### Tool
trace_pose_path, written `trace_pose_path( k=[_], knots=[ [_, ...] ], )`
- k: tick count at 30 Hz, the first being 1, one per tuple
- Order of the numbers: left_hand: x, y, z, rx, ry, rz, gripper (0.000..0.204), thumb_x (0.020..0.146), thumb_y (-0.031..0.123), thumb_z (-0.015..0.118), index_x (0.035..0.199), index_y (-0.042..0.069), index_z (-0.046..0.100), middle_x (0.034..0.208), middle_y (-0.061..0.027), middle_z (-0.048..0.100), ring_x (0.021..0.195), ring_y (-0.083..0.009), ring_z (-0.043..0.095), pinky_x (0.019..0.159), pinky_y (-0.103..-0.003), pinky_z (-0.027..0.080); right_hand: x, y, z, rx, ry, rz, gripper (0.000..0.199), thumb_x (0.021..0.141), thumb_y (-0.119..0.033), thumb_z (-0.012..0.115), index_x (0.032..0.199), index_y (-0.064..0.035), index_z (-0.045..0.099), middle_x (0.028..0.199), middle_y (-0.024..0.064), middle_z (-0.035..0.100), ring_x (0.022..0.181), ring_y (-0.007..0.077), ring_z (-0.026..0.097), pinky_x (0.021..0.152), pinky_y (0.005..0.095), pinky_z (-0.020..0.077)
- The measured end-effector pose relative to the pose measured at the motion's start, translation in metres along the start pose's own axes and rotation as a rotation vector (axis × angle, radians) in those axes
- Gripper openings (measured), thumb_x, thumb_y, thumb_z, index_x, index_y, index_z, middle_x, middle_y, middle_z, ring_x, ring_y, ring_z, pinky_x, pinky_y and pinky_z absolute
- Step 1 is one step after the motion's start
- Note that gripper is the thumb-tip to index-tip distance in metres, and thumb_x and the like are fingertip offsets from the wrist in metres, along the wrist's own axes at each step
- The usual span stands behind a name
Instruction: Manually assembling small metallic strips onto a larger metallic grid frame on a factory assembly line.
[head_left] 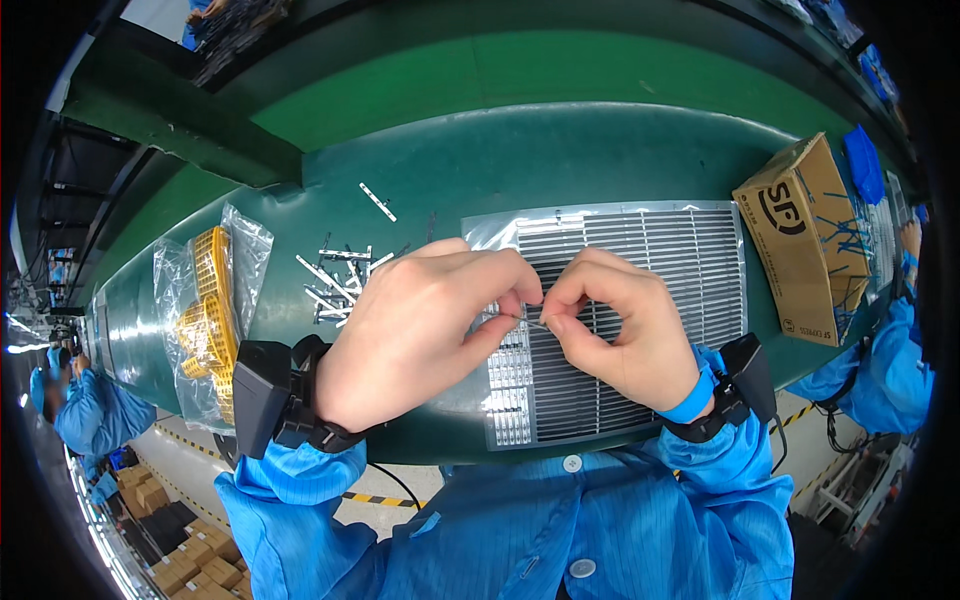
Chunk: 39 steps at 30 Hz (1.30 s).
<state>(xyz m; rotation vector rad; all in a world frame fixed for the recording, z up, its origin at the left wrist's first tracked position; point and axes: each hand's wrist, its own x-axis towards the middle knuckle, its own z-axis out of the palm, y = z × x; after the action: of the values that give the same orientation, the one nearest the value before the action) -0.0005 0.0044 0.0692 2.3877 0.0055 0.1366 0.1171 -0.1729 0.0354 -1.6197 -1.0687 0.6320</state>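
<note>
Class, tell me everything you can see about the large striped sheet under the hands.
The striped sheet is roughly rectangular, lined with thin, pale and dark strips, with small pale pieces along its left side and a clear, glossy, plastic-looking margin. It lies flat on the green table, left of the cardboard box. The left hand and right hand partly cover it; whether they touch it is unclear.

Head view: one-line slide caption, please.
Left hand and right hand seemingly pinch a thin piece over a striped sheet, cardboard box at right.
</note>
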Motion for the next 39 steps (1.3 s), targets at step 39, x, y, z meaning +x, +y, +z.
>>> trace_pose_path(
  k=[39],
  knots=[
    [0.015,-0.019,-0.002,-0.704,0.074,-0.215,0.018,0.084,-0.011,0.064,0.098,0.0,0.062,0.093,-0.0022,0.062,0.088,-0.0086,0.058,0.08,-0.024,0.047,-0.092,-0.01,-0.206,-1.11,0.957,0.048,0.007,0.09,-0.01,0.065,0.089,-0.0024,0.063,0.083,0.0034,0.061,0.083,0.0165,0.057,0.075,0.0293,0.0449]
  ],
)
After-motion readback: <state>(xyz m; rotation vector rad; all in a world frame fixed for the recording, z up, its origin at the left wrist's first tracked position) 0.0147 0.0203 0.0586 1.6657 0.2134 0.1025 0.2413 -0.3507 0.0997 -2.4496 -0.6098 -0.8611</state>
